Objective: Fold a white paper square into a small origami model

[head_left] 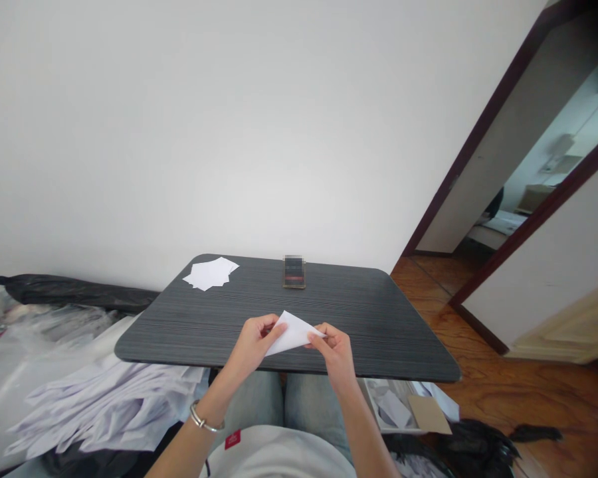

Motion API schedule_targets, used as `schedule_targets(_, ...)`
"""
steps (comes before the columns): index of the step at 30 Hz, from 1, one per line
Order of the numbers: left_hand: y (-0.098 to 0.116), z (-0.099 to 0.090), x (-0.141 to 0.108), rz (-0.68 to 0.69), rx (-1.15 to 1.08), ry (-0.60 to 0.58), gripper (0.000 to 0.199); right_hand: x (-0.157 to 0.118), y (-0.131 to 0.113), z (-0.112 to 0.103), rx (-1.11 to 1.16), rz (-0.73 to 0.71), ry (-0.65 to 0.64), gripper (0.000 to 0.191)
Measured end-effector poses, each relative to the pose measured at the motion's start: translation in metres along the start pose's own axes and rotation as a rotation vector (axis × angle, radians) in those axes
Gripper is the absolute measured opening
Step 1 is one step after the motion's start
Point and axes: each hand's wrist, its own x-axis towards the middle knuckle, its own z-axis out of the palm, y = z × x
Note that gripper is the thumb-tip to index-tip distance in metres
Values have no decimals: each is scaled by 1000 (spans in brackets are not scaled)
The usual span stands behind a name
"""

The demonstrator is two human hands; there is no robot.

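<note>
1. White paper, a single piece with a triangular outline [295, 333], is what we grasp with both bare hands; it is above the worktop, near the middle of the near edge.
2. Our left hand [253, 338] has its thumb flat on the paper's left side, fingers curled behind, so the gap is only the paper's thickness.
3. Our right hand [336, 345] pinches the pointed right corner between thumb and fingers, just as narrowly. We likely grip opposite sides so that the thin paper stays taut and level; we cannot tell whether it touches the surface below.
4. Under it lies the dark grey, wood-grained rectangular worktop with rounded corners [369, 305]. Its middle seems left free to give our hands room.
5. At the far left corner lies a fanned, flat pile of white paper pieces [210, 273], probably put there to be out of the way yet reachable.
6. By the middle of the far edge is a dark rectangular object with a blurred face [294, 272]; we cannot tell what it is.
7. Beyond the left edge, lower down, spreads a rumpled heap of white sheets [104, 405].
</note>
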Motion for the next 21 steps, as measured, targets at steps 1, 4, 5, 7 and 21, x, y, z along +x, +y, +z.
schedule_targets(1, 0, 0, 0, 0, -8, -6, 28, 0, -1, 0, -4, -4, -1, 21)
schedule_targets(4, -1, 1, 0, 8, -19, -9, 28, 0, -2, 0, -21, -14, -9, 21)
schedule_targets(5, -1, 1, -1, 9, -20, -4, 28, -1, -3, 0, -22, -18, -12, 20)
schedule_targets(7, -1, 1, -1, 4, -18, 8, 28, -1, -4, 0, -13, -25, -18, 19)
schedule_targets(21, 7, 3, -8, 52, 85, 62, 28, -4, -12, 2, -16, -75, -25, 20)
